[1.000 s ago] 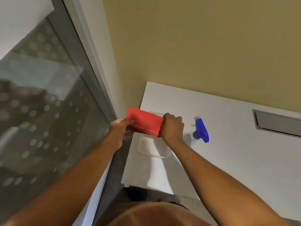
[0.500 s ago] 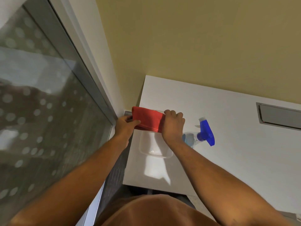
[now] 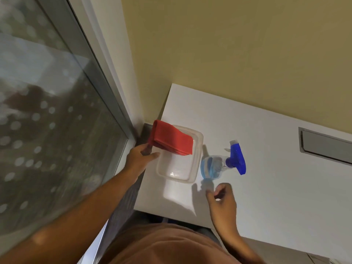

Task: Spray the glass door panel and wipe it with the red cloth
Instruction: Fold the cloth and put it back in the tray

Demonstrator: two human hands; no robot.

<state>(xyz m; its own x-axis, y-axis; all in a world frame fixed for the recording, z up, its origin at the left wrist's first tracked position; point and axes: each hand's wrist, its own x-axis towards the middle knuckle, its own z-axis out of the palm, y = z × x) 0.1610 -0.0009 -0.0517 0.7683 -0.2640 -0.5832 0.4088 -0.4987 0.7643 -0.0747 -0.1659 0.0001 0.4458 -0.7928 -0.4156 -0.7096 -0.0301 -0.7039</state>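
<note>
While one folded red cloth (image 3: 172, 141) is pinched by the left hand (image 3: 140, 159) over one clear rectangular plastic tray (image 3: 198, 149) at centre frame, one blue-capped translucent spray bottle (image 3: 221, 165) is approached by the empty, loosely curled right hand (image 3: 223, 200).

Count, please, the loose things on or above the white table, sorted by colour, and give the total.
Red: 1, the folded red cloth, held by the left hand
Clear: 1, the clear plastic container
Blue: 1, the blue-headed spray bottle
Total: 3
</note>
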